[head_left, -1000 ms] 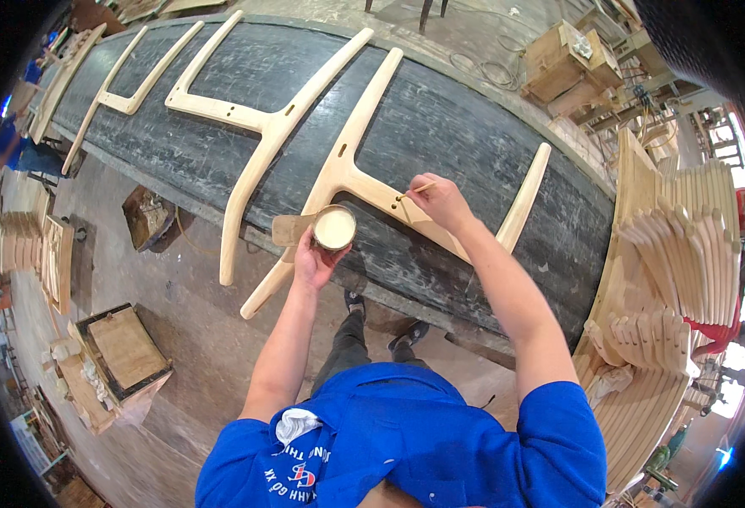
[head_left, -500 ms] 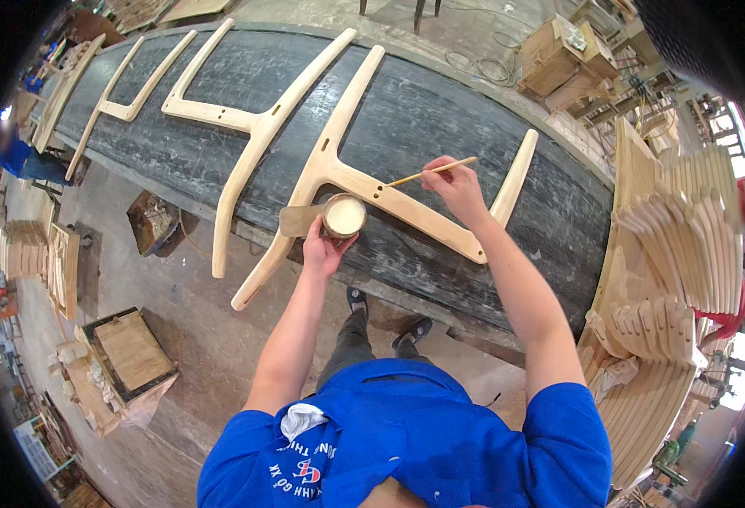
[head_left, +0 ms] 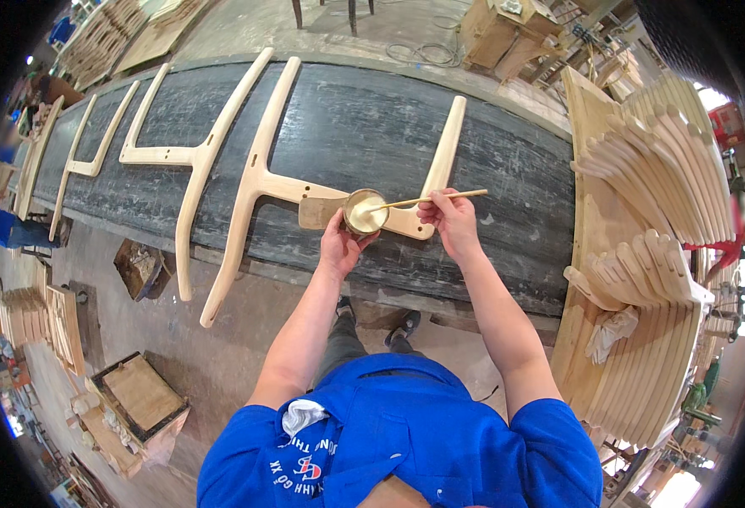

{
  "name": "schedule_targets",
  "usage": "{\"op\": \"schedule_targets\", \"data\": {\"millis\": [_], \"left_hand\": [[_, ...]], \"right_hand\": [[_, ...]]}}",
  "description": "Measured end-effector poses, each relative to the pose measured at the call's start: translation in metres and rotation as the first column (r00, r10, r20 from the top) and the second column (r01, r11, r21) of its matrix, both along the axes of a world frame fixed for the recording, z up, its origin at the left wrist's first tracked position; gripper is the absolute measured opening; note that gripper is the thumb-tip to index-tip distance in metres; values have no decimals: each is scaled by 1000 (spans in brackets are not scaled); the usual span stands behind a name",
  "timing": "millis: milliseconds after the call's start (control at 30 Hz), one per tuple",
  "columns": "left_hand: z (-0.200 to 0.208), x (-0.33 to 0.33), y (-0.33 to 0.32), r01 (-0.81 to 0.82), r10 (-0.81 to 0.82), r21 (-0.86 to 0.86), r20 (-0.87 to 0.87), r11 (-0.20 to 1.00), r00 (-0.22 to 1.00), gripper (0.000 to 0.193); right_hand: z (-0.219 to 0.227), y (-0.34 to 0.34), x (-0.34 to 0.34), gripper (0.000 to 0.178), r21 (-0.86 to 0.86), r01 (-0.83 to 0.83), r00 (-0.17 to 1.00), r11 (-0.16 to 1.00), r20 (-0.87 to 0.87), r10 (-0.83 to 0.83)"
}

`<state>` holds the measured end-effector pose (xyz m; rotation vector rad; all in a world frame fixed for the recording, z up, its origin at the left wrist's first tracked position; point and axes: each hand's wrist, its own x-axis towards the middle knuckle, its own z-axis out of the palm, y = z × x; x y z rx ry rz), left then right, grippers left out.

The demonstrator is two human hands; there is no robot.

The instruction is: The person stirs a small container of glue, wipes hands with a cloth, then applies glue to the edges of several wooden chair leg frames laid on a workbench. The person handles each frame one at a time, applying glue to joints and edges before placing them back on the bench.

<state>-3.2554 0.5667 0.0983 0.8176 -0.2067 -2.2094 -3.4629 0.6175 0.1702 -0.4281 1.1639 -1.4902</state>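
My left hand (head_left: 344,250) is wrapped round a small round jar (head_left: 350,222) of cream-coloured liquid (head_left: 364,222). A flat light-brown paddle-like piece (head_left: 316,213) sticks out from the jar's left side; how it is fixed there is hidden. My right hand (head_left: 451,224) pinches a thin wooden stick (head_left: 406,202), whose far end dips into the liquid. Both hands are over an H-shaped pale wooden frame (head_left: 254,182) on the dark table, and the jar hides part of its crossbar. Two small dark holes (head_left: 307,188) show in the crossbar, left of the jar.
More pale wooden frames (head_left: 200,157) lie leftward along the dark table (head_left: 508,203). Stacked curved wooden parts (head_left: 651,178) stand at the right. On the floor are a dark bin (head_left: 141,269) and a box (head_left: 140,394). Another person in blue (head_left: 8,224) is at far left.
My right hand has brought the stick from the crossbar holes to the jar, and its tip is now in the liquid. The jar has come over the crossbar. The view has shifted right.
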Motion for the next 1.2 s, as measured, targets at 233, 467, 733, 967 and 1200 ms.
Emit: {"op": "schedule_targets", "data": {"millis": [233,467,733,967,1200], "left_hand": [[1,-43,12,32,-31,11,-59,999,998,43],[-6,-79,20,89,-89,-7,-98,996,991,44],[-34,-44,20,26,-26,32,-10,999,1000,44],[-45,23,30,-65,65,35,18,997,998,45],[-46,43,39,-133,132,46,13,990,991,44]], "right_hand": [[-7,39,-32,5,0,143,980,990,136,-142],[-33,53,-44,15,259,260,917,930,236,-322],[-8,39,-60,15,-109,56,882,992,-460,-100],[-21,28,-42,15,-22,-269,444,963,-890,104],[-49,19,-35,13,3,-352,397,936,-905,152]]}}
